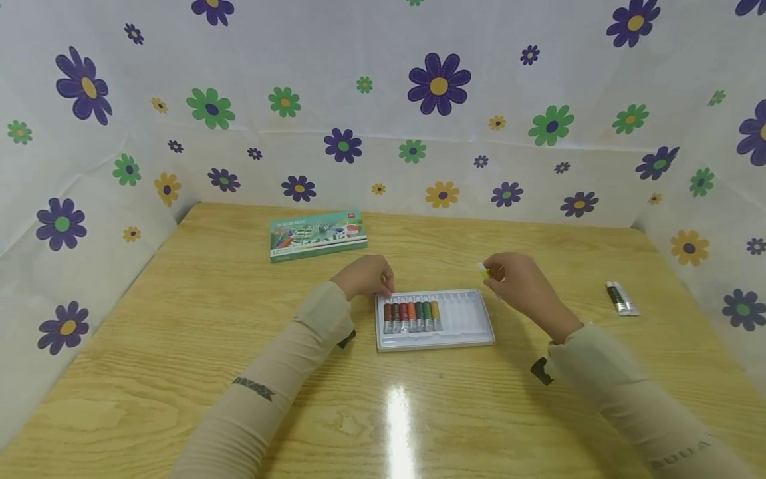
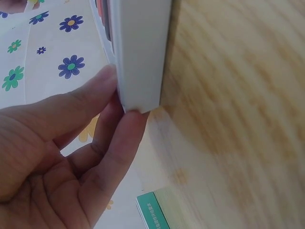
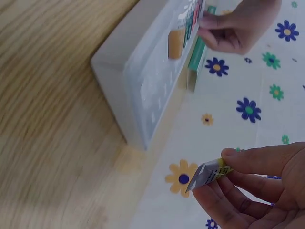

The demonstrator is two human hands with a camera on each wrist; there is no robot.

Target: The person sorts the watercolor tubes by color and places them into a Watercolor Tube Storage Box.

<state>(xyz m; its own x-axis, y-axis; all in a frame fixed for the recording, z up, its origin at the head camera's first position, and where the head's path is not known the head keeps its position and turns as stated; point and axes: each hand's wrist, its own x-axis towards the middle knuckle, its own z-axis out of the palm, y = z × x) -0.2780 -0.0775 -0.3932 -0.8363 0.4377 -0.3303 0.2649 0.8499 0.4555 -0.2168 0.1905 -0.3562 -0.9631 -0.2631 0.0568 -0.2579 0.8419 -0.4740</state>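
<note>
A white tray (image 1: 433, 345) lies on the table, with several paint tubes (image 1: 411, 317) lined up in its left part, from brown and red to green and ochre. Slots in the right part show bare white plastic. At the tray's far left corner my left hand (image 1: 363, 275) pinches the edge between thumb and fingers. Beyond the far right corner, my right hand (image 1: 522, 287) holds a small yellow-banded paint tube (image 3: 209, 172) between thumb and fingertips, raised above the table. The tube's silver crimped end points away from the palm in the right wrist view.
Two paint tubes (image 1: 622, 299), one dark and one whitish, lie side by side at the right of the table. A green illustrated box (image 1: 319, 235) rests at the back left. Flower-printed cloth (image 1: 383, 93) hangs behind and at both sides.
</note>
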